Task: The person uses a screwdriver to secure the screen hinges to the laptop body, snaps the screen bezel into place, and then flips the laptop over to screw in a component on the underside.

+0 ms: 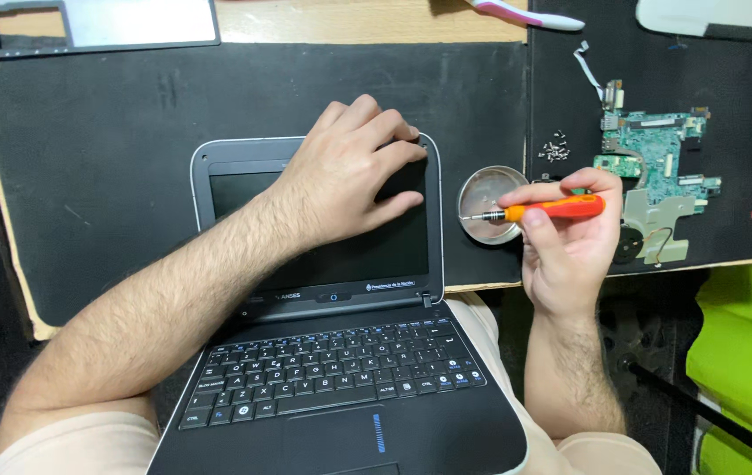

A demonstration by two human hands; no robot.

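A small dark laptop [332,369] lies open on my lap, its screen leaning back against the desk edge. My left hand [349,171] lies spread over the top right of the screen lid [235,176], fingers on the bezel corner. My right hand [569,233] holds an orange-handled screwdriver [561,209] level, with its tip pointing left over a round metal dish [488,204].
A green circuit board [657,158] with a ribbon cable lies on the black desk mat [94,158] at the right, with several tiny screws [554,149] beside it. A grey bezel frame [85,26] sits top left; a pink-and-white tool [525,13] lies at the top. Green fabric [745,352] is lower right.
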